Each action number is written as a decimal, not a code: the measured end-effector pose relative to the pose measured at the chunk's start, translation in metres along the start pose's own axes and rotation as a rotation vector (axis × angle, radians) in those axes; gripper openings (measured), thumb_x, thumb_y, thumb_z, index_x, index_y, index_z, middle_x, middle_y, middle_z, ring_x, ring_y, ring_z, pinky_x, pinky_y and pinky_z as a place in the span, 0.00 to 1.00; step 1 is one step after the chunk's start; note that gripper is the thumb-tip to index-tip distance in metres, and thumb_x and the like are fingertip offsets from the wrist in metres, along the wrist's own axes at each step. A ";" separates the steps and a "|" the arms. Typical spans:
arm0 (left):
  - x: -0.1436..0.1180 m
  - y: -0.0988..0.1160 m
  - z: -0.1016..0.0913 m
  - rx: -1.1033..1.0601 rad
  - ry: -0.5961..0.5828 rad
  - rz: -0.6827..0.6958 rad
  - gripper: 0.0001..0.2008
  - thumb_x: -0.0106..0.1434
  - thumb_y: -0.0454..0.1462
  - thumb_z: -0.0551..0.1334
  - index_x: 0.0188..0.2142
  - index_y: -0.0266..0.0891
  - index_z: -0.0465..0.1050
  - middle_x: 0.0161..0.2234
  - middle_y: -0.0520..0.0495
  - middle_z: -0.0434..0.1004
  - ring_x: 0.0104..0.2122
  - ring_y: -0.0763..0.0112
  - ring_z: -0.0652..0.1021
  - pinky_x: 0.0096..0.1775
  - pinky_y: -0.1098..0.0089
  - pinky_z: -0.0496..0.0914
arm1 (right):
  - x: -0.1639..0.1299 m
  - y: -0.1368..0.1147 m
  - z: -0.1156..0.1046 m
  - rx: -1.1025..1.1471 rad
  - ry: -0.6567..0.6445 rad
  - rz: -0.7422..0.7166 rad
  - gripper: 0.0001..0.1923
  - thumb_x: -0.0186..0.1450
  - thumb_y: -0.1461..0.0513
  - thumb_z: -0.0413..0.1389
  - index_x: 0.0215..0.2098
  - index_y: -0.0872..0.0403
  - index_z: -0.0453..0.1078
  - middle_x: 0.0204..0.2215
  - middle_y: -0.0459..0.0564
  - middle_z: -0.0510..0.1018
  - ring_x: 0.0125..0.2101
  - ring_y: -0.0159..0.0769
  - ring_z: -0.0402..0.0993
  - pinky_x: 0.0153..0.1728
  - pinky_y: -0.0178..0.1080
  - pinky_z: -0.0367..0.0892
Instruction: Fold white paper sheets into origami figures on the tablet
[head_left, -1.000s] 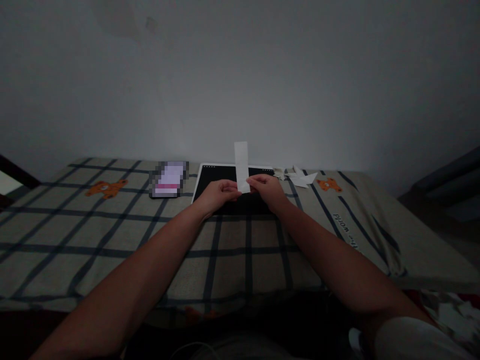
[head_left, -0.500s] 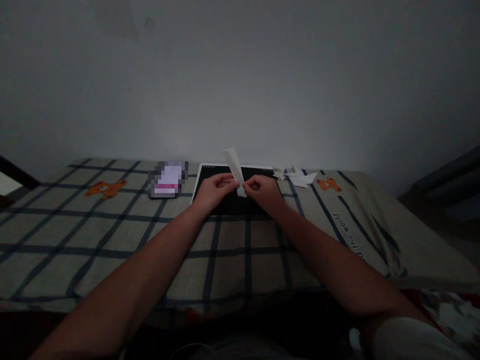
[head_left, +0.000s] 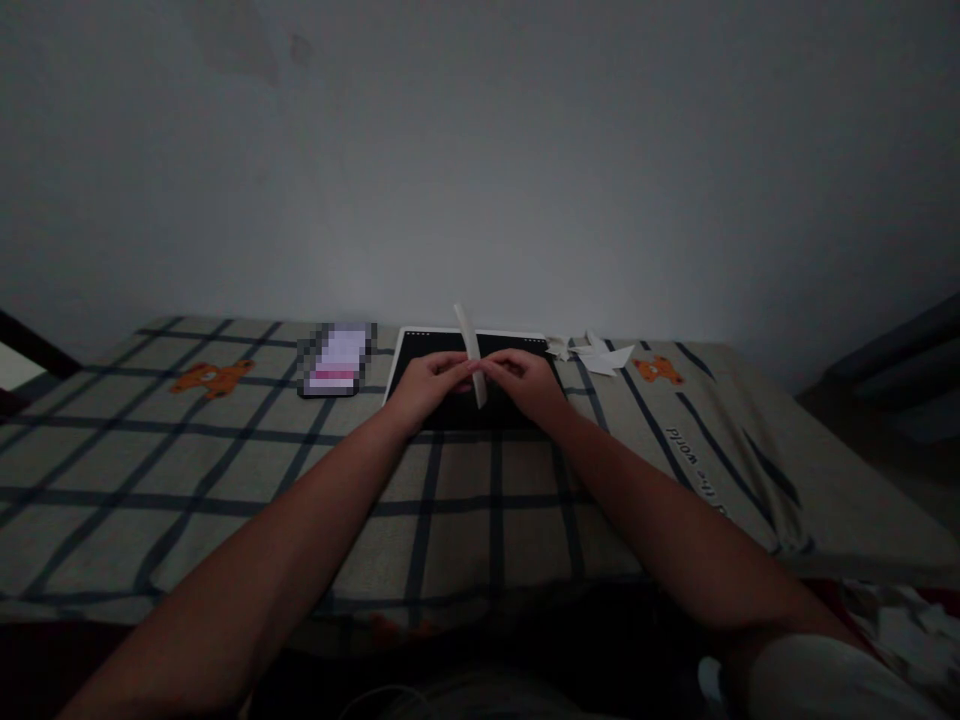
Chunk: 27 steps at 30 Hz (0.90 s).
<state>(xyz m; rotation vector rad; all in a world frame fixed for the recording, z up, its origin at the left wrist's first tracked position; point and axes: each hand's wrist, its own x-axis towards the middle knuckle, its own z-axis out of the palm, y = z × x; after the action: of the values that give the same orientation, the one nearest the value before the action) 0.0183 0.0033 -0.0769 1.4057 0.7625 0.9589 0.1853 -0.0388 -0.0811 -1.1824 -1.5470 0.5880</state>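
A narrow folded strip of white paper [head_left: 467,333] stands tilted between my two hands, its top leaning slightly left. My left hand [head_left: 439,380] pinches it from the left, thumb and fingers closed on it. From the right, my right hand [head_left: 521,375] grips the same strip, thumb tip close to the other thumb. Both hands are above a flat black board with a white edge [head_left: 420,345]. Just right of the board lie pieces of folded white paper [head_left: 602,357]; their exact shape is hard to make out in the dim light.
A phone with a lit, blurred screen [head_left: 335,360] rests left of the board. Checked cloth with orange bear prints [head_left: 255,470] covers the table, which stands against a grey wall [head_left: 480,170]. White scraps [head_left: 911,630] are heaped at the lower right.
The paper strip has turned so that it shows its narrow edge rather than its flat face. The right hand's fingers have shifted slightly up and left on it.
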 end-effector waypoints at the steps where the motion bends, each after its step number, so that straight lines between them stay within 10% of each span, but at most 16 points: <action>1: -0.001 0.001 0.001 -0.004 -0.018 -0.005 0.21 0.49 0.47 0.68 0.39 0.35 0.76 0.40 0.43 0.78 0.38 0.66 0.77 0.43 0.65 0.71 | 0.001 0.001 0.000 0.059 0.004 0.044 0.16 0.60 0.51 0.54 0.37 0.54 0.73 0.30 0.49 0.77 0.30 0.32 0.72 0.32 0.36 0.67; 27: 0.007 -0.012 -0.007 0.186 0.131 0.072 0.17 0.48 0.46 0.67 0.25 0.38 0.64 0.24 0.53 0.70 0.23 0.74 0.70 0.27 0.73 0.64 | 0.005 0.005 -0.002 0.231 0.052 0.250 0.14 0.52 0.53 0.60 0.29 0.56 0.72 0.23 0.46 0.75 0.22 0.28 0.68 0.25 0.34 0.66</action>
<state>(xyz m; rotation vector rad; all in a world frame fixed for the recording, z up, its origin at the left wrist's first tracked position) 0.0161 0.0134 -0.0886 1.5510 0.9227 1.0660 0.1894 -0.0328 -0.0820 -1.2096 -1.2580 0.8695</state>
